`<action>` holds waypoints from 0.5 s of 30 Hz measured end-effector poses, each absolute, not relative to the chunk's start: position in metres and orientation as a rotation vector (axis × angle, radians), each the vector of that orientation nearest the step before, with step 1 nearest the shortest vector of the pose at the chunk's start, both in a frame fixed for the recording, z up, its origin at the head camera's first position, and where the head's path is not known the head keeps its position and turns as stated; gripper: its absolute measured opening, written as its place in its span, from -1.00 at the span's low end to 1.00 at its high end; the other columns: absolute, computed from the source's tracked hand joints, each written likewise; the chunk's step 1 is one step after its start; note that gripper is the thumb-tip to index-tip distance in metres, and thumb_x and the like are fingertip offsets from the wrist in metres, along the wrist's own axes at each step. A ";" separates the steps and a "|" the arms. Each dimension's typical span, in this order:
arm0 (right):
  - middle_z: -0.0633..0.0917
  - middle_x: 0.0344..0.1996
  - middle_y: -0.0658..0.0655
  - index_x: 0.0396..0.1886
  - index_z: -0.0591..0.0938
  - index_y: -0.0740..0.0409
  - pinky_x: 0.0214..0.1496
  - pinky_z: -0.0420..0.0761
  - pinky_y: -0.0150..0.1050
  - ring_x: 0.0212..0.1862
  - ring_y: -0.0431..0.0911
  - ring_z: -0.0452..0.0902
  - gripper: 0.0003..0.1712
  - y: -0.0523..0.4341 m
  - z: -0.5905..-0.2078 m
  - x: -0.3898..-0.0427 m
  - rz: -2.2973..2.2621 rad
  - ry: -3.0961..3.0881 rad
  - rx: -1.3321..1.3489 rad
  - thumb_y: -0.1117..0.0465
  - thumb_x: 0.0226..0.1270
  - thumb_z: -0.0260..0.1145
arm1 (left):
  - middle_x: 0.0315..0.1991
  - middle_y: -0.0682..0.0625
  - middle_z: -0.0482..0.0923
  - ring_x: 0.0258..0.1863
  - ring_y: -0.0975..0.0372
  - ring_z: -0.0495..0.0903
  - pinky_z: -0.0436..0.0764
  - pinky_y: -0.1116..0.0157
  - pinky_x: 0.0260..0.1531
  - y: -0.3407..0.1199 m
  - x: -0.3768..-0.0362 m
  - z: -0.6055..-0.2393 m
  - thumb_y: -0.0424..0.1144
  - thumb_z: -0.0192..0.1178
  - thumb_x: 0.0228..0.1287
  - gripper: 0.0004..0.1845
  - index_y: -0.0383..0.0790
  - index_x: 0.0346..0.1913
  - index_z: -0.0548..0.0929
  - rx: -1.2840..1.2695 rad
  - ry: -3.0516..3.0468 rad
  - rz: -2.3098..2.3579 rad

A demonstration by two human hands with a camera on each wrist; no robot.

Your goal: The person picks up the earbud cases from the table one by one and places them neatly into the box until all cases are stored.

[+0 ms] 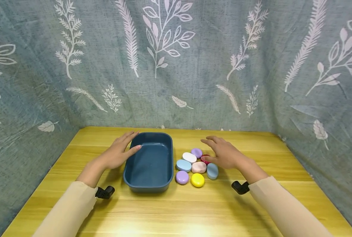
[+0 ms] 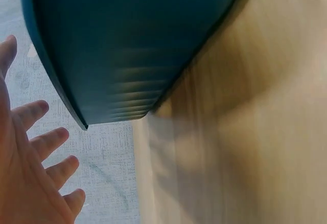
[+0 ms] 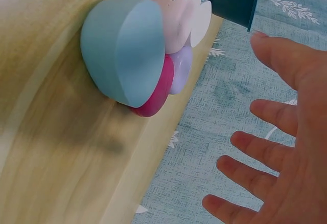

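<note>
dark blue tub (image 1: 150,164) sits mid-counter (image 1: 193,210), nothing visible inside it. just right of the tub there's a bunch of pebble-shaped cases: white (image 1: 189,157), purple (image 1: 196,152), light blue (image 1: 183,165), pink (image 1: 198,167), lilac (image 1: 182,177), yellow (image 1: 197,180), grey-blue (image 1: 212,171) and a red one (image 1: 205,159) mostly hidden. left hand (image 1: 119,153) is against the tub's left rim, fingers straight, gripping nothing. right hand (image 1: 221,153) hovers over the cases' far right side, fingers spread and relaxed, holding nothing. leaf-print cloth (image 1: 176,62) hangs behind the tub.
</note>
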State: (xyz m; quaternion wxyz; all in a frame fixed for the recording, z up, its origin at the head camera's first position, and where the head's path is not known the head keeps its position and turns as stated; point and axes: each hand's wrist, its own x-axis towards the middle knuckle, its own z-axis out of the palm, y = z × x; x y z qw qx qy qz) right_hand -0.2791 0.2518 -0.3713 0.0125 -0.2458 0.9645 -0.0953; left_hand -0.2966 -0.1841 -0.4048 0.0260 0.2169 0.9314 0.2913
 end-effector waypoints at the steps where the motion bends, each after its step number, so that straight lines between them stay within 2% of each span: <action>1: 0.34 0.54 0.30 0.61 0.32 0.01 0.42 0.33 0.43 0.51 0.33 0.29 -0.14 0.252 -0.372 -0.278 -0.297 3.006 -0.772 -0.16 0.45 0.36 | 0.71 -0.14 -0.17 0.67 -0.25 -0.19 -0.16 -0.40 0.53 -0.185 -0.296 -0.406 0.37 -0.14 0.56 -0.17 0.11 0.70 -0.02 0.662 2.872 0.911; 10: 0.44 0.43 0.31 0.56 0.39 0.09 0.37 0.49 0.29 0.40 0.27 0.42 -0.14 0.260 -0.378 -0.270 -0.314 2.964 -0.758 -0.15 0.39 0.43 | 0.72 -0.12 -0.27 0.68 -0.20 -0.22 0.01 -0.44 0.48 -0.192 -0.291 -0.420 0.41 -0.17 0.54 -0.19 0.28 0.69 -0.12 0.577 2.776 1.053; 15: 0.49 0.35 0.26 0.51 0.45 0.09 0.26 0.59 0.19 0.31 0.20 0.50 -0.19 0.262 -0.383 -0.265 -0.336 2.936 -0.742 -0.14 0.38 0.44 | 0.72 -0.14 -0.25 0.68 -0.20 -0.18 0.05 -0.41 0.49 -0.195 -0.290 -0.428 0.36 -0.17 0.57 -0.20 0.26 0.69 -0.14 0.567 2.731 1.146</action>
